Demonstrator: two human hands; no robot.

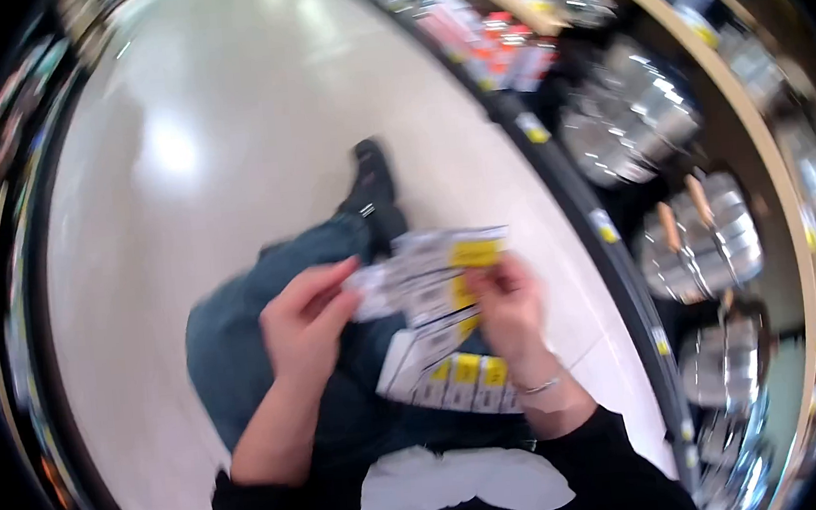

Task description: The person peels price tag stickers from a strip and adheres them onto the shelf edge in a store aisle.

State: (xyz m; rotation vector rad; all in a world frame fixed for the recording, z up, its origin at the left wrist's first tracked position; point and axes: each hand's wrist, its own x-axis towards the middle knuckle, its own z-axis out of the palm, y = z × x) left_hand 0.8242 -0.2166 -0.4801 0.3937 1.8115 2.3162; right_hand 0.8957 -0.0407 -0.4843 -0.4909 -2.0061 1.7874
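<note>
My right hand grips sheets of white and yellow price labels, thumb on top. One of the sheets hangs bent lower down, with a row of yellow-topped labels over my lap. Between the thumb and fingers of my left hand is a small white paper piece, close against the left edge of the sheets. Motion blur hides the print, and I cannot tell whether that piece is still joined to a sheet.
My bent leg in blue trousers and a black shoe are below the hands on the pale floor. To the right, shelves hold steel pots and pans with wooden handles. A dark shelf edge carries yellow-and-white tags. More shelving stands left.
</note>
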